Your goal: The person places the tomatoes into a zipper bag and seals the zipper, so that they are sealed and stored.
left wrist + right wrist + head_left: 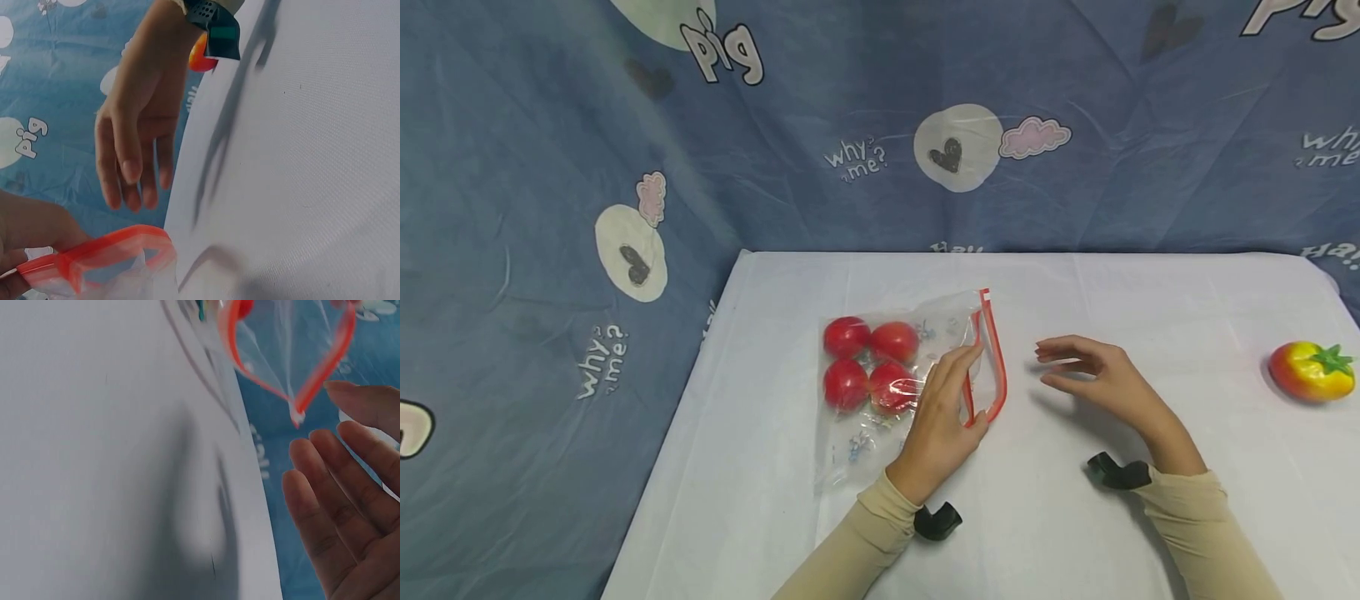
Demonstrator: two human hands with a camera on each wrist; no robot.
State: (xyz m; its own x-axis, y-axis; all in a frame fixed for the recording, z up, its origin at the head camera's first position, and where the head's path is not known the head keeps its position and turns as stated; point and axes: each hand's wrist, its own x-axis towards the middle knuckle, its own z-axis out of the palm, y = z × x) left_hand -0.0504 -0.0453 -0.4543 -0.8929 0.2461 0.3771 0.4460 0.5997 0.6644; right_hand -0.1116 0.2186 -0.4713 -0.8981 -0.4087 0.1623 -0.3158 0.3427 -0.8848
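Observation:
A clear zip bag [850,454] with a red zip edge lies on the white table in the head view. Several red round fruits [846,385] are inside it, on its left side. My left hand [936,421] reaches over the bag and pinches one side of its mouth. In the left wrist view the red zip edge [115,240] stands parted, with the left hand [37,225] at its side. To the right of the bag, apart from it, my right hand [1097,375] hovers over the table with loosely bent fingers, holding nothing.
At the far right of the table [1150,283] lies a red and yellow fruit [1311,371] with a green leafy top. Dark straps [1117,472] sit at both wrists. A blue patterned cloth [850,83] hangs behind and to the left.

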